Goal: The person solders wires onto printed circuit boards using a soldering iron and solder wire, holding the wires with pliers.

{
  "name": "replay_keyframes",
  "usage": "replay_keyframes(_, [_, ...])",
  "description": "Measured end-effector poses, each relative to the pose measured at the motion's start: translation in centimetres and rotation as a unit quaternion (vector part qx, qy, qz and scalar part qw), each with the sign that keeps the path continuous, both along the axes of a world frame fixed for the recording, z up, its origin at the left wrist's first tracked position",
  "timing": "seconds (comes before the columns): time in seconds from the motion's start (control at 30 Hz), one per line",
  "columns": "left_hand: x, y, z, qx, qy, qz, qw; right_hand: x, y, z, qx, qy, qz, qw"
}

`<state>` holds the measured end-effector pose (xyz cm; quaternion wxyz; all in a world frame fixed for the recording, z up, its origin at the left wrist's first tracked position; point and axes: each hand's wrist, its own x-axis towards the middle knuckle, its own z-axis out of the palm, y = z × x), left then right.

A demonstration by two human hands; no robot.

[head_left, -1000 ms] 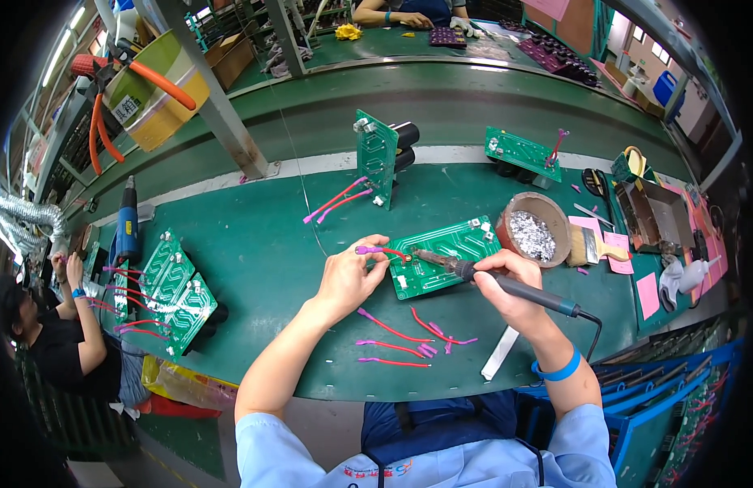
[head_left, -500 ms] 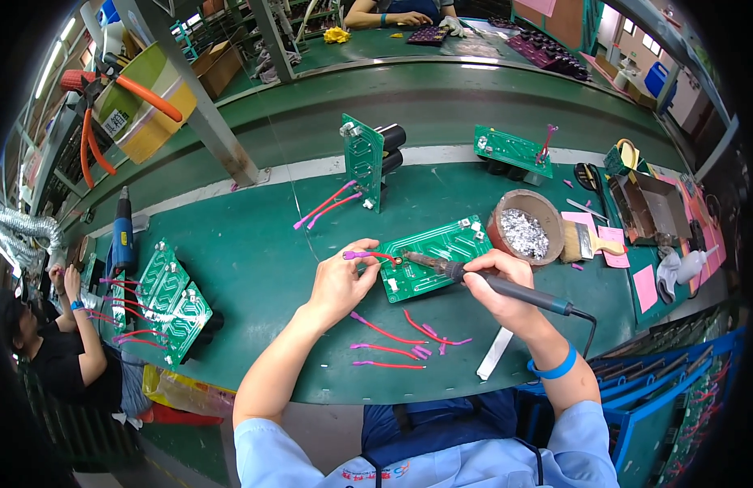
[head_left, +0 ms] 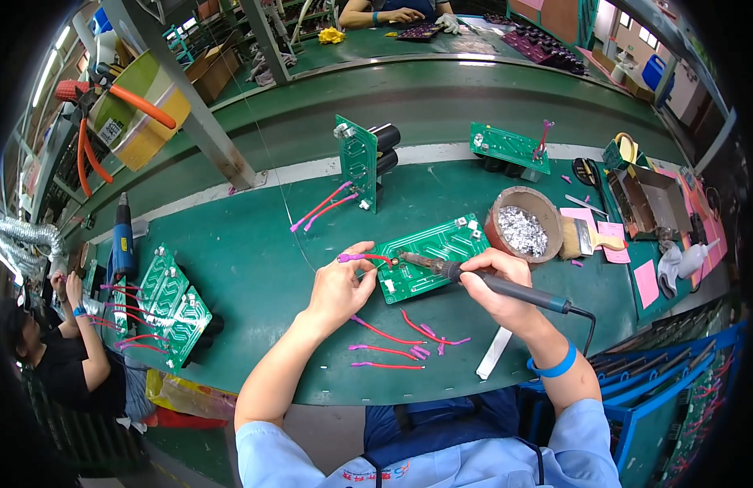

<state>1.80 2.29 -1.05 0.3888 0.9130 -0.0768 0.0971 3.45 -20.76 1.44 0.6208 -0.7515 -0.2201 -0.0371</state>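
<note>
While a cluster of green circuit boards (head_left: 161, 281) with red leads (head_left: 145, 337) stands well left of both hands, the left hand (head_left: 341, 285) holds a thin red wire with a purple sleeve (head_left: 375, 257) between its bent fingers. Between the hands lies a flat rectangular green circuit board (head_left: 438, 244), the wire's end at its left part, with a grey-handled soldering iron (head_left: 541, 296) slanting over it from the closed grasp of the right hand (head_left: 511, 270). Beyond that hand sits a round brown bowl (head_left: 549, 213) of silvery scraps (head_left: 521, 231), a wooden-handled brush (head_left: 584, 238) beside it.

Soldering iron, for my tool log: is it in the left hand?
No, the right hand grips the soldering iron.
</note>
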Motion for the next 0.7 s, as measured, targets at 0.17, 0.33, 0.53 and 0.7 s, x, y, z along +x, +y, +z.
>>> replay_keyframes(0.17, [0.1, -0.03, -0.12, -0.001, -0.017, 0.003, 1.0, 0.01, -0.01, 0.01, -0.002, 0.005, -0.006, 1.0])
replay_keyframes(0.33, [0.12, 0.0, -0.13, -0.002, -0.037, 0.0, 0.999, 0.03, 0.03, -0.17, 0.008, -0.017, 0.008, 1.0])
replay_keyframes(0.53, [-0.04, -0.03, -0.29, -0.013, -0.038, 0.004, 0.999, -0.09, 0.06, 0.08, -0.002, 0.007, -0.002, 1.0])
replay_keyframes(0.7, [-0.61, 0.49, 0.49, -0.106, -0.042, 0.023, 0.993, -0.02, 0.04, 0.04, -0.003, -0.018, 0.007, 1.0])
